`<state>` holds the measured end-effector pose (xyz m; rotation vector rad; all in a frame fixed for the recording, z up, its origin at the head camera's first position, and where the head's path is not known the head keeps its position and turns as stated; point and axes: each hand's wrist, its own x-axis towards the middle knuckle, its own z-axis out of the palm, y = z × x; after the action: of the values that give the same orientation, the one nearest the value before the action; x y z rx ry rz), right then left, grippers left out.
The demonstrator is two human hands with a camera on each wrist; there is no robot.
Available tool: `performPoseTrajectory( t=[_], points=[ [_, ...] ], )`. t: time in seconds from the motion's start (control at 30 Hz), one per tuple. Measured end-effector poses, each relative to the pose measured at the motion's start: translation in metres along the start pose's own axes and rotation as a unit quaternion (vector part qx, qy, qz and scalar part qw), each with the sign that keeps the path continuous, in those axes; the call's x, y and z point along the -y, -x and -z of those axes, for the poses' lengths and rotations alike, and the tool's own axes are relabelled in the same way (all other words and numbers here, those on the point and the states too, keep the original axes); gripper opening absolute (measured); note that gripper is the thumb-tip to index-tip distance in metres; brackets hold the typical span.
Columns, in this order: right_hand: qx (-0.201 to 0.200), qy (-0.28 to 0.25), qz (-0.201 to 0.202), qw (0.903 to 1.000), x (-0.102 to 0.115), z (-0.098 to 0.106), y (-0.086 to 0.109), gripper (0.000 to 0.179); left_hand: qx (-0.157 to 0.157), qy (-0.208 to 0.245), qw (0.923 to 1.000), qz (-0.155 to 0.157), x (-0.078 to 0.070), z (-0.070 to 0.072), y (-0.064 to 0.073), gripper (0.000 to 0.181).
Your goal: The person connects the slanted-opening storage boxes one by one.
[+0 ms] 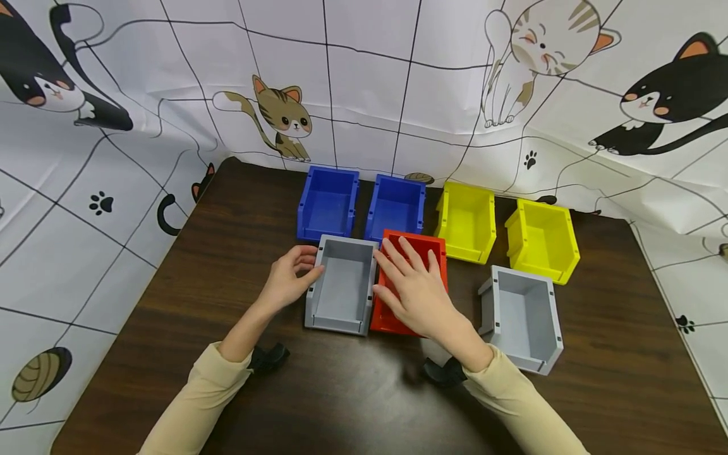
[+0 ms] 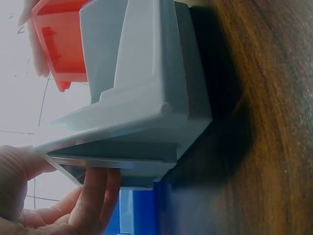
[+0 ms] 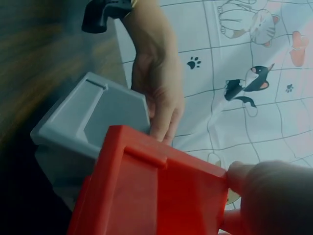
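A grey storage bin stands left of a red storage bin, their sides close together. My left hand is at the grey bin's left wall. In the left wrist view its thumb lies at the rim of the grey bin while the fingers reach under the overhanging edge. My right hand spreads over the red bin with straight, parted fingers, hiding much of its inside. In the right wrist view fingertips touch the rim of the red bin. No contents show in the grey bin.
Two blue bins stand behind the grey and red ones. Two yellow bins are at the back right, with another grey bin in front of them. All are on a dark wooden table beside a cat-print sheet.
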<state>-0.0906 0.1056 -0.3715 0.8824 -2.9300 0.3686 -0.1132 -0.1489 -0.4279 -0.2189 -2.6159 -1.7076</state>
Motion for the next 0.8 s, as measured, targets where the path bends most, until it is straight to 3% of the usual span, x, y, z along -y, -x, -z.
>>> performPoseTrajectory(
  t=[0.37, 0.57, 0.8],
  points=[
    [0.057, 0.040, -0.020, 0.9974, 0.001, -0.025, 0.002, 0.064, 0.000, -0.008, 1.0000, 0.000, 0.000, -0.001, -0.001, 0.036],
    [0.061, 0.044, -0.016, 0.9970, -0.003, -0.041, 0.005, 0.065, 0.003, -0.021, 0.9998, -0.001, 0.000, -0.001, -0.002, 0.037],
    [0.053, 0.048, -0.011, 0.9974, -0.003, -0.045, 0.005, 0.065, 0.003, -0.026, 0.9996, -0.011, 0.005, -0.002, -0.003, 0.037]
  ],
)
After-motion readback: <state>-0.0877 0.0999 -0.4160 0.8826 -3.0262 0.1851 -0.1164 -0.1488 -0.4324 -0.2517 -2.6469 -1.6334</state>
